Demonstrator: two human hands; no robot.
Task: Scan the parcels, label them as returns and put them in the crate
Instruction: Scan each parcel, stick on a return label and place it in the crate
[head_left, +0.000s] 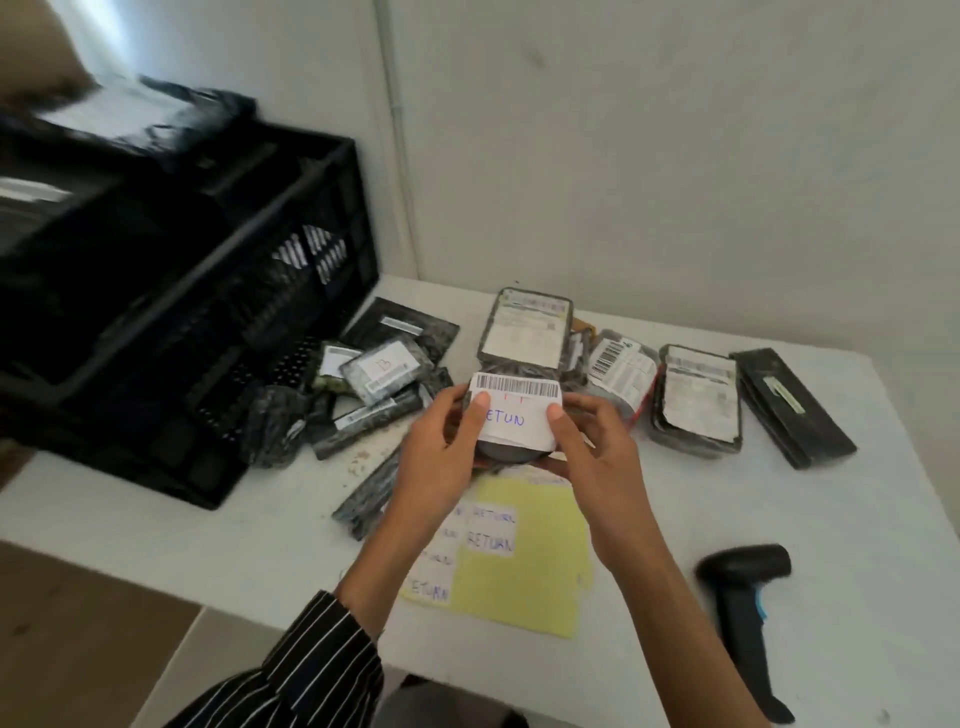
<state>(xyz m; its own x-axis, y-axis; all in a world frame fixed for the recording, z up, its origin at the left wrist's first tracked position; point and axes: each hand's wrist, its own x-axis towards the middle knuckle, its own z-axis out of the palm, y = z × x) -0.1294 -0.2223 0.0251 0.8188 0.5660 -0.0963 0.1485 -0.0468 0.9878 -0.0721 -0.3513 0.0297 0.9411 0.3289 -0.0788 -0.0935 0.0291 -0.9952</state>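
Both hands hold a small dark parcel (506, 452) above the table's middle. My left hand (441, 457) grips its left side, thumb pressing a white return label (514, 421) onto it. My right hand (592, 452) grips the right side, thumb on the label's right edge. A barcode strip runs along the parcel's top. Under the hands lies a yellow sheet (524, 566) with several handwritten return labels. A black crate (208, 291) stands at the left with parcels inside. Several wrapped parcels (696, 395) lie scattered behind the hands. The black barcode scanner (743, 603) lies at the right front.
The white table (857, 519) ends near the bottom left, with floor beyond. A wall rises right behind the table. A long black parcel (792, 408) lies at the far right. More parcels (384, 374) crowd next to the crate.
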